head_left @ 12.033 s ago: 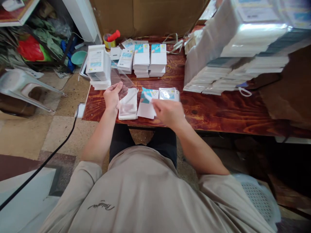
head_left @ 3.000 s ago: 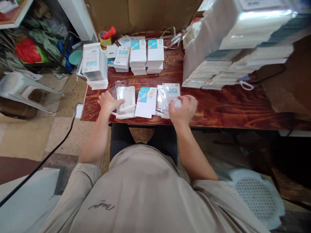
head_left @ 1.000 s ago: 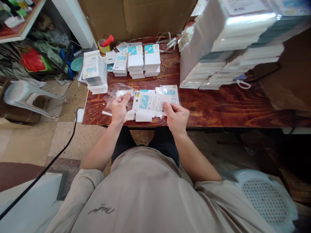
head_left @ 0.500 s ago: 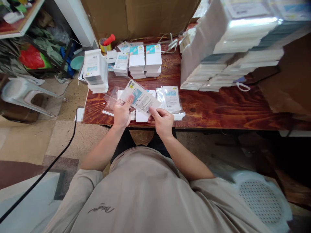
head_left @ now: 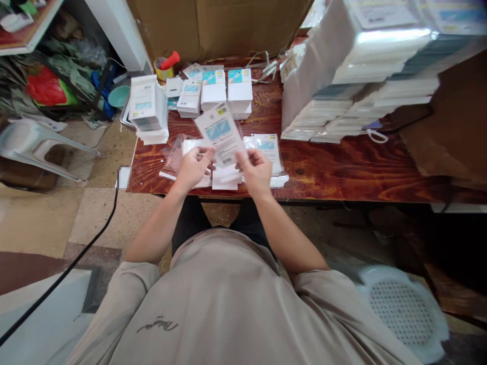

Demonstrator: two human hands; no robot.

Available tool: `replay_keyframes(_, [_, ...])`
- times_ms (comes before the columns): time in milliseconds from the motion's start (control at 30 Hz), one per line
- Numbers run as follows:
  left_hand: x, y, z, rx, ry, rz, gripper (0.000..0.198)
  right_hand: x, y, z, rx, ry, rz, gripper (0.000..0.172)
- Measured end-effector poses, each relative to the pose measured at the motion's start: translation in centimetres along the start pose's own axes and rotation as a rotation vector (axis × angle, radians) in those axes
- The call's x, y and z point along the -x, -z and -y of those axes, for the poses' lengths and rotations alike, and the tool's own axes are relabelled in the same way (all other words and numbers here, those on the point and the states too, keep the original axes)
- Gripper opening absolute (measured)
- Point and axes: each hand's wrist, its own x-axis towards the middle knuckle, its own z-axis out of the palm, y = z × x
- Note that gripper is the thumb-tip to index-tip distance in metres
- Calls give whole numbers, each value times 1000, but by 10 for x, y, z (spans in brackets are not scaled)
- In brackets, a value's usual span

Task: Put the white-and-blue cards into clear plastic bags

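Observation:
Both my hands hold one white printed card in a clear sleeve point(head_left: 220, 133), upright above the near edge of the wooden table point(head_left: 342, 167). My left hand point(head_left: 194, 166) pinches its lower left corner, my right hand point(head_left: 255, 170) its lower right. Under my left hand lies a pile of empty clear sleeves point(head_left: 175, 157). Beneath the card sits a small stack of white cards point(head_left: 225, 178). To the right of my right hand is a pile of sleeved cards point(head_left: 269, 150).
Several stacks of white cards point(head_left: 224, 91) and a taller bundle point(head_left: 146, 106) stand at the table's back left. A big heap of packed bundles point(head_left: 365, 66) fills the back right. A tape roll point(head_left: 163, 66), cardboard box point(head_left: 220, 25) and plastic stools point(head_left: 399, 309) are nearby.
The sleeved card has turned from lying tilted sideways to standing upright. Both hands moved slightly up and apart along its bottom edge.

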Motion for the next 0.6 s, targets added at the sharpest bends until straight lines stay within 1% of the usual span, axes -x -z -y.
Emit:
replay_keyframes(67, [-12, 25, 8, -377, -69, -281, 41, -6, 27, -3, 82, -36, -146, 37])
replay_keyframes(100, [-18, 39, 13, -587, -46, -336, 43, -8, 42, -5, 174, -45, -221, 34])
replay_keyframes(133, [-23, 51, 18, -773, 7, -334, 51, -10, 57, -8, 303, -57, -295, 31])
replay_keyframes(167, [-28, 63, 24, -893, 82, -309, 58, -11, 70, -12, 465, -64, -361, 28])
replay_keyframes(200, [-32, 72, 28, -968, 140, -278, 65, -12, 80, -16, 632, -58, -421, 25])
replay_keyframes(267, [-41, 85, 34, -1015, 230, -222, 73, -10, 92, -23, 918, -1, -510, 22])
replay_keyframes(333, [-50, 91, 37, -1000, 278, -181, 74, -5, 89, -27, 1052, 120, -533, 32])
replay_keyframes(367, [-54, 92, 38, -991, 297, -160, 71, -2, 83, -26, 1063, 195, -497, 35])
replay_keyframes(400, [-58, 93, 38, -986, 309, -136, 64, 2, 74, -25, 1052, 271, -423, 34])
replay_keyframes(433, [-61, 94, 38, -983, 315, -113, 56, 7, 65, -21, 1026, 344, -311, 30])
replay_keyframes(500, [-65, 95, 37, -974, 317, -74, 42, 16, 45, -11, 970, 460, -31, 23])
replay_keyframes(567, [-65, 95, 37, -940, 300, -53, 36, 25, 28, 2, 963, 536, 247, 24])
replay_keyframes(600, [-63, 94, 36, -906, 282, -65, 34, 28, 22, 8, 989, 566, 373, 27])
